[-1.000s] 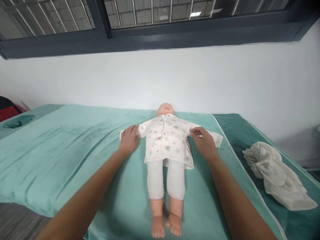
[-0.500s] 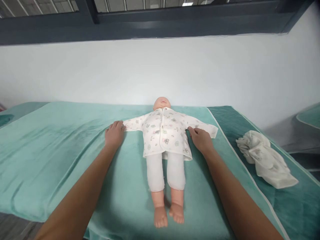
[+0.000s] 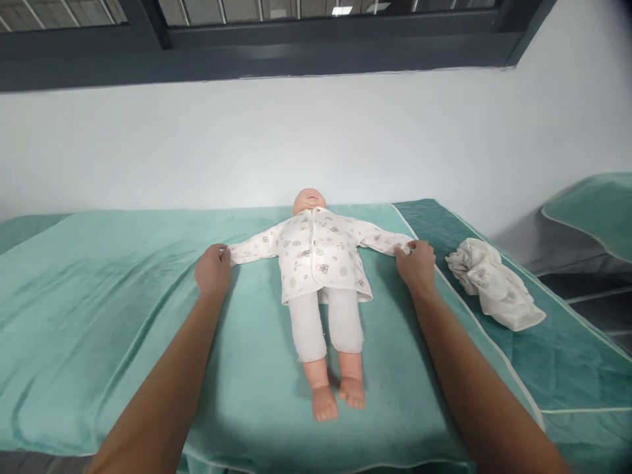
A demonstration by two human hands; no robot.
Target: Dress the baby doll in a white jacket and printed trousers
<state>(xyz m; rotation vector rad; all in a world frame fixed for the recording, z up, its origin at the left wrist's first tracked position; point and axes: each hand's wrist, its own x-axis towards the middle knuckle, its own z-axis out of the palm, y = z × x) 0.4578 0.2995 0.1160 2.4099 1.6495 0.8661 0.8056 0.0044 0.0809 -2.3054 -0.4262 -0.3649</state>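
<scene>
A baby doll [image 3: 324, 403] lies on its back, head toward the wall and bare feet toward me. It wears a white printed baby shirt [image 3: 316, 257], fastened down the front, with both sleeves spread sideways. White fabric covers its upper legs. At the left sleeve end, my left hand [image 3: 213, 270] pinches the cuff. My right hand [image 3: 415, 263] has its fingers closed on the other cuff. The doll's hands are out of sight, inside the sleeves or behind my fingers.
A green sheet [image 3: 123, 329] covers the bed beneath the doll. To the right, a crumpled white cloth [image 3: 496, 283] rests on a darker green quilted cover [image 3: 582, 368]. Behind stands a white wall [image 3: 247, 145] below a dark window frame [image 3: 296, 49].
My right hand has moved outward from the shirt's underarm to the sleeve cuff, and that sleeve is now drawn straight. My left hand stays at its cuff. The view has shifted slightly right.
</scene>
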